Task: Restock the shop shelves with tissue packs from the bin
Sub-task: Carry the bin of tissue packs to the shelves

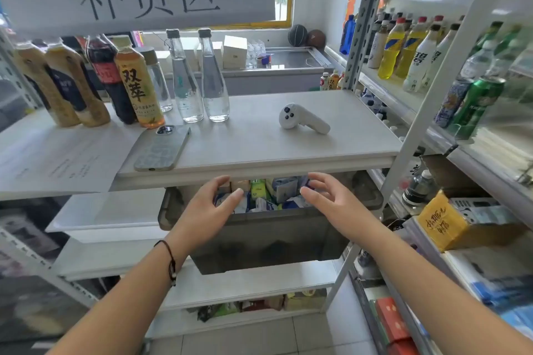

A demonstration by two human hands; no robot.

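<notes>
Head view, looking forward and down at a shop shelving unit. A grey bin (268,236) is sitting on a lower shelf (259,282), partly tucked beneath the white upper shelf (259,135), and is holding a jumble of tissue packs (268,196) in blue, white and green wrappers; their number cannot be told. Both forearms are reaching toward the bin's open top. The left hand (213,204) is hovering over the near left rim with fingers extended and slightly spread, gripping nothing; a dark cord bracelet (170,259) is circling its wrist. The right hand (326,196) is hovering over the right side of the bin, fingers relaxed and lightly bent, likewise empty. On the upper shelf are standing drink bottles (86,83) and two clear glass bottles (199,78), with a phone (161,150) lying face down, sheets of paper (57,161) beside it, and a white handheld controller (300,119) resting to the right.
</notes>
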